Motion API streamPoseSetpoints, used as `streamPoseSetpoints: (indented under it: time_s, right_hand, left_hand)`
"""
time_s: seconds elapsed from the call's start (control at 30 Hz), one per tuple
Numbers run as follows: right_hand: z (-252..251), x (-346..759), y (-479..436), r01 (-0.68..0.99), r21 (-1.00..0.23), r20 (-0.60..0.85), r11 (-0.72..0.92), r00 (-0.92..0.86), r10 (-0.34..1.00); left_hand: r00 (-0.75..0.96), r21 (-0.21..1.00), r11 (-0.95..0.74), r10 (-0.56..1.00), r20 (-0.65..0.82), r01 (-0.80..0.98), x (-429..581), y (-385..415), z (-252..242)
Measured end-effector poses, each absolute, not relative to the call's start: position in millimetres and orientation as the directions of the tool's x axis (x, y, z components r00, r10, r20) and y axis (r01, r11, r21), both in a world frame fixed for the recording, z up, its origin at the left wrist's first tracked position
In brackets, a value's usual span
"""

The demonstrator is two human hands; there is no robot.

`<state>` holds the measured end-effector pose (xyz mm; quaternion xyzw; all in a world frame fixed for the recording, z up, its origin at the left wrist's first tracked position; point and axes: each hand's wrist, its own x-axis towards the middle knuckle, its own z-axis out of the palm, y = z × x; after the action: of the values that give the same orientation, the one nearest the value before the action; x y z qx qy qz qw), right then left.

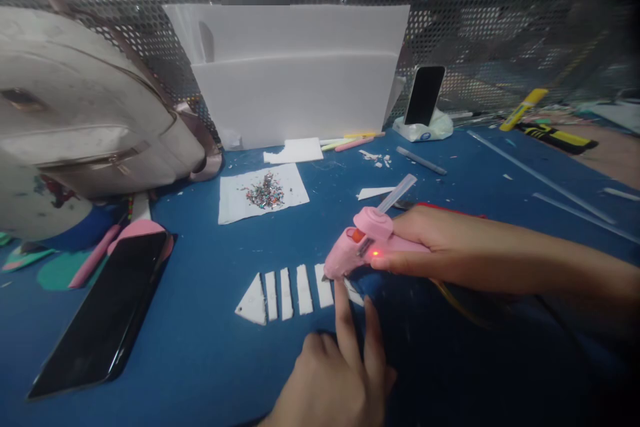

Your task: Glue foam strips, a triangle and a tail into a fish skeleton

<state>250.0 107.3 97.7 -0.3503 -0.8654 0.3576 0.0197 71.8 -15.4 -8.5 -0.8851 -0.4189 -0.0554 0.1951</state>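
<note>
My right hand (415,240) is wrapped round a pink hot glue gun (345,250) with a clear glue stick (397,193) standing out of its back and a red light lit on its side. The gun's nozzle points down at a white foam strip (324,288). My left hand (340,373) reaches up from below, two fingers stretched and apart, fingertips by the nozzle and a white piece (354,292) at the row's right end. Further left in the row lie several thin strips (304,290) and a triangular piece (253,301) with a small hole.
A black phone (100,320) lies at left, below a pale backpack (85,100). Glitter bits (266,192) sit on white paper (233,203). Behind stand a white board (295,93) and a propped phone (425,95). Glue sticks (545,177) and a yellow-black cutter (557,138) lie at right.
</note>
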Motion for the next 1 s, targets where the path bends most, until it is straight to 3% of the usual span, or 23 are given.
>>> streamPoseSetpoints:
  time_s: [1.0]
  right_hand:
    - [94.5,251.5,106.9,0.602,-0.641,-0.216,0.476,-0.737,0.64]
  left_hand:
    - [0.624,-0.283,-0.561,0.739,0.252,0.778,73.2,-16.0,-9.5]
